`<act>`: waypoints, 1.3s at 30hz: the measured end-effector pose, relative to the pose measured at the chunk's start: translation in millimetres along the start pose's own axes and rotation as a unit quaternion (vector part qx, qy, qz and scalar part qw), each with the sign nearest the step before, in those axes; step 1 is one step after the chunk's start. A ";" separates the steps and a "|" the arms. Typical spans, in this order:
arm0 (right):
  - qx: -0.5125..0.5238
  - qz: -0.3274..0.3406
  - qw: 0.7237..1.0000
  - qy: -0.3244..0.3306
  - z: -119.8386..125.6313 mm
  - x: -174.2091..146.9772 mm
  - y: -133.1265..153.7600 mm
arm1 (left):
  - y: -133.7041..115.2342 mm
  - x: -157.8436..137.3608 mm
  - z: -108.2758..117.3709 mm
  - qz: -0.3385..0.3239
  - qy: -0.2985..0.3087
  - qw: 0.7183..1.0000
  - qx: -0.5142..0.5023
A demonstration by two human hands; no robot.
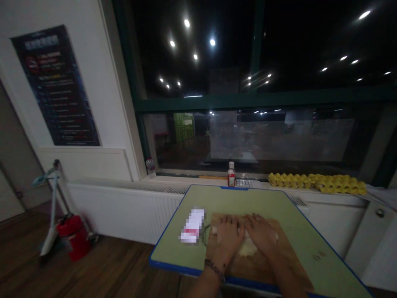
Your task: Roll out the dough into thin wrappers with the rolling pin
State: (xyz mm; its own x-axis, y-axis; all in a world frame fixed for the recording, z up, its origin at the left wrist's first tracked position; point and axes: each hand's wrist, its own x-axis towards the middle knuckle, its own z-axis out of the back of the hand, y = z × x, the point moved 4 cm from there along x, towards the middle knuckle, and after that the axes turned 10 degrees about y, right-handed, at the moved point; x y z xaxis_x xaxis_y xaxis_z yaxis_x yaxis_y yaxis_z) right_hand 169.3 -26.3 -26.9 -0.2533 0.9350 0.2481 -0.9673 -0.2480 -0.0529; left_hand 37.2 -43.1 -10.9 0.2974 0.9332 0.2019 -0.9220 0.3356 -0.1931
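On a wooden board lies a pale, flattened piece of dough, partly hidden by my hands. A pale rod like a rolling pin crosses above it, with its ends showing beyond my hands and its middle covered. My left hand rests palm down over the rod's left part, fingers stretched forward; a dark beaded bracelet circles that wrist. My right hand lies flat over the right part, its fingers pointing forward and left. Both hands press from above rather than wrapping round it.
The board is on a green table with blue edging. A blurred white-and-red item lies left of it. Behind, the sill holds a small bottle and yellow egg trays. A red bin-like container and broom stand left.
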 end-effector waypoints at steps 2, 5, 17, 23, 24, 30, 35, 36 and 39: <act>-0.001 -0.056 0.998 -0.017 6.8 -12.3 2.9 | -2.2 -10.5 0.6 0.012 -0.002 1.000 -0.004; -0.027 -0.081 0.996 -0.026 16.6 -28.5 10.8 | -5.2 -27.2 -0.4 -0.010 -0.011 1.000 -0.020; -0.104 -0.041 0.993 -0.031 17.9 -39.0 12.0 | -5.1 -41.4 -0.4 -0.040 -0.078 0.993 -0.081; -0.078 -0.038 0.996 -0.024 17.9 -41.2 11.6 | -5.7 -49.8 9.6 -0.031 -0.069 0.991 -0.109; -0.067 -0.043 0.997 -0.022 19.5 -41.5 12.2 | -5.6 -50.5 10.9 -0.027 -0.064 0.992 -0.109; 0.002 -0.095 0.995 -0.031 31.0 -42.3 16.1 | -3.4 -49.7 12.2 -0.010 -0.035 0.996 -0.077; -0.007 -0.109 0.994 -0.017 31.3 -40.3 17.8 | -2.2 -48.9 12.3 -0.006 -0.030 0.998 -0.051; -0.002 -0.114 0.993 -0.017 31.8 -40.3 17.7 | -2.7 -48.9 13.5 -0.006 -0.029 0.998 -0.047; 0.017 -0.127 0.992 -0.020 34.2 -41.9 17.5 | -5.9 -49.0 18.9 -0.018 -0.030 0.998 -0.045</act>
State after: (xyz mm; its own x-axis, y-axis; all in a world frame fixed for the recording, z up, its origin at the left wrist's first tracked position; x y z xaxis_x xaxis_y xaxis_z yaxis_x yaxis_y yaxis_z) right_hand 163.4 -78.5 -5.2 0.0000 0.9575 0.2883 -0.9987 -0.0145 0.0481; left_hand 23.4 -93.2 -1.5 0.3119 0.9116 0.2678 -0.8839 0.3818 -0.2700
